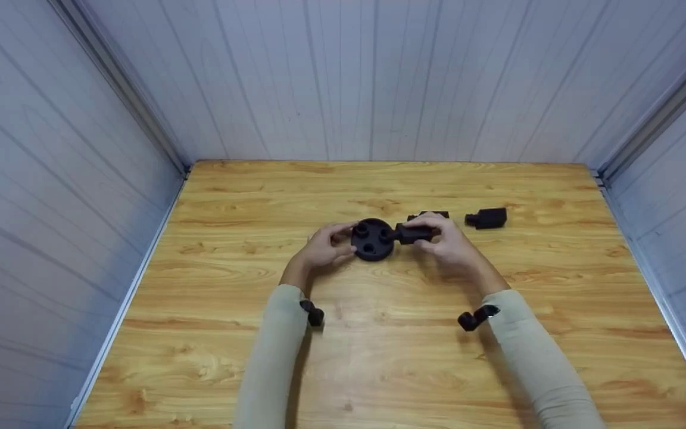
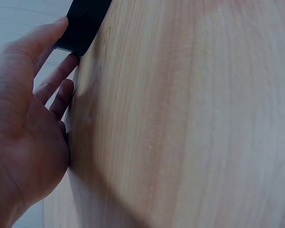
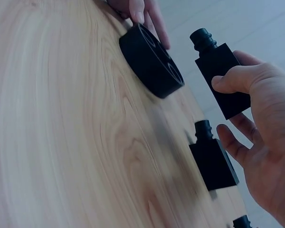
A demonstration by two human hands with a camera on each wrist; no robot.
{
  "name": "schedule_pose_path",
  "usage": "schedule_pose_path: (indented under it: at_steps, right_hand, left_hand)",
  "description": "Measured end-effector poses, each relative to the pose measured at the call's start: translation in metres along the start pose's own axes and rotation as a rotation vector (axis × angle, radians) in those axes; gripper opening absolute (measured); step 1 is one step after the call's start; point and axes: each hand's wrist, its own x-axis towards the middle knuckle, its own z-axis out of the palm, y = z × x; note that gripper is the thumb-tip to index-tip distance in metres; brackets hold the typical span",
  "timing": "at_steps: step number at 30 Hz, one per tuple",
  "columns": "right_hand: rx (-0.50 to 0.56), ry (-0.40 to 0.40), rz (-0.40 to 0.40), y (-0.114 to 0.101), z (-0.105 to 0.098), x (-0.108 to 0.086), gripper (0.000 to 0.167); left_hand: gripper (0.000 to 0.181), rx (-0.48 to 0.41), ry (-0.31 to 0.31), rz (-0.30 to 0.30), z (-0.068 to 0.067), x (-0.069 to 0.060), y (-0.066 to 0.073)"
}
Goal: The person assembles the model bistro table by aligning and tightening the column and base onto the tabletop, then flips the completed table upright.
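My left hand (image 1: 321, 246) holds a round black disc (image 1: 379, 254) by its left rim, thumb on the near side and fingers on the far side. Three round holes show in the disc's top. Just right of it, my right hand (image 1: 450, 243) pinches a black rectangular block (image 3: 223, 78) between thumb and fingers. The block's ribbed neck points left at the disc's right-hand hole; from above I cannot tell whether they touch. In the left wrist view only part of the disc (image 2: 85, 26) shows, against the left hand's fingertips.
A second black necked block (image 3: 214, 164) lies on the wooden table (image 1: 379, 357) behind my right hand, partly hidden from above. Farther right lies a third such block (image 1: 490, 218). Pale panels (image 1: 343, 77) wall the table at the back and both sides.
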Motion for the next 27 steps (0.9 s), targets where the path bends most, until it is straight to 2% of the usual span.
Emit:
schedule_pose_path:
  at_steps: [8, 17, 24, 27]
  right_hand:
    - [0.011, 0.045, -0.060, -0.005, 0.009, 0.004, 0.039]
    - [0.143, 0.153, -0.095, -0.018, 0.021, 0.013, 0.032]
    - [0.232, 0.160, -0.167, -0.026, 0.032, 0.018, 0.036]
    - [0.239, 0.151, -0.166, -0.029, 0.035, 0.020, 0.035]
  left_hand:
    - [0.063, -0.011, 0.001, 0.024, 0.001, -0.001, 0.001]
    - [0.063, -0.015, 0.012, 0.029, 0.002, -0.001, 0.002]
    - [0.062, -0.009, 0.021, 0.005, 0.004, -0.002, 0.001]
    - [0.062, 0.003, 0.025, -0.001, 0.003, -0.002, 0.001]
